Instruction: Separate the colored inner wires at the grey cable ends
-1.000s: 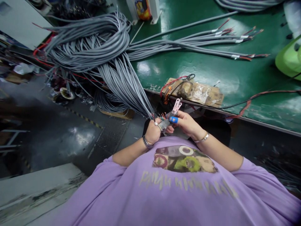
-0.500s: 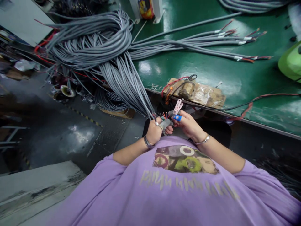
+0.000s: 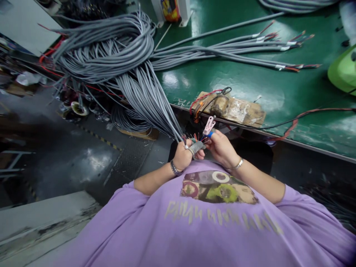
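My left hand (image 3: 183, 155) is closed around the ends of grey cables (image 3: 162, 107), close to my body. Short coloured wires (image 3: 196, 137) fan out above its fingers. A grey wrapped piece (image 3: 196, 147) lies across these fingers; I cannot tell if it is a finger covering. My right hand (image 3: 222, 148) is closed, its thumb and fingers pinched at the right side of the wires. A blue band (image 3: 209, 134) sits on one of its fingers. Just above the fingertips, a pale pink clip (image 3: 209, 126) stands at the bench edge.
A big coil of grey cable (image 3: 105, 55) hangs over the bench's left end. Stripped cable ends (image 3: 289, 46) lie across the green bench top (image 3: 236, 83). A wooden block (image 3: 244, 113) with red and black leads is at the front edge. A green object (image 3: 343, 72) stands far right.
My right hand has turned and shifted slightly, its fingertips now lower and closer to the wires. The blue band shows less. My left hand stays nearly in place.
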Demonstrator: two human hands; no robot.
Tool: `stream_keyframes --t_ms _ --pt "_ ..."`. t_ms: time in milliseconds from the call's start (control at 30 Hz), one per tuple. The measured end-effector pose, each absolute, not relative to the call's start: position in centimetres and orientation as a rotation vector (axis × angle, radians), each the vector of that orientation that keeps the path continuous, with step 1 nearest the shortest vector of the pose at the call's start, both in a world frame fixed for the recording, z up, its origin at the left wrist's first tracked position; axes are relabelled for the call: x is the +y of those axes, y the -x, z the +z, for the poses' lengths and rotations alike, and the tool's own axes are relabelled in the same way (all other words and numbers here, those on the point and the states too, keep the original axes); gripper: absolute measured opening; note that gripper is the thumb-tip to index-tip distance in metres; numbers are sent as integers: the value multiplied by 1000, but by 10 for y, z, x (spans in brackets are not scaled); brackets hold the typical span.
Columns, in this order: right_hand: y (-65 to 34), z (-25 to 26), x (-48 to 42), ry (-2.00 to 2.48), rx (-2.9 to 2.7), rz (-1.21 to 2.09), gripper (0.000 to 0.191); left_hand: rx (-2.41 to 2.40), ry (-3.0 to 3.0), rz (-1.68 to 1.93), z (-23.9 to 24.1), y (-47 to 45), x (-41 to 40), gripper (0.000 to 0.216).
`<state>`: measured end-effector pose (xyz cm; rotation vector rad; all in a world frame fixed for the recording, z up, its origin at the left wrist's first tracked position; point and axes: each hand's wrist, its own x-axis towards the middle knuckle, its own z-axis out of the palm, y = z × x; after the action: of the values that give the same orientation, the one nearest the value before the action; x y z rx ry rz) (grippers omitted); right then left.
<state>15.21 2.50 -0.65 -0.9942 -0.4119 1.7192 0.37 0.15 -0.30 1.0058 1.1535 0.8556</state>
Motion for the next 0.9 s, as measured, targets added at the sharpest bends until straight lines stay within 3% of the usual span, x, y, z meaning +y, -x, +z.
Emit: stream_keyframes --t_ms 133,300,533,667,833,900 --pt "-171 -14 37 988 -244 1803 35 1123 -925 887 10 -1 1 43" --pt "-174 -12 42 837 -511 1946 51 1043 -880 814 25 -2 9 43" --pt "-157 -17 45 993 -788 1443 57 982 -875 690 31 -5 24 40" --pt "-152 -18 46 1000 -792 1492 64 991 -870 666 28 -5 26 40" --pt "-156 -20 45 1103 -798 1199 61 990 -870 686 28 -4 26 39" --pt "-157 -19 45 1094 -779 1240 60 999 -870 680 28 -4 26 40"
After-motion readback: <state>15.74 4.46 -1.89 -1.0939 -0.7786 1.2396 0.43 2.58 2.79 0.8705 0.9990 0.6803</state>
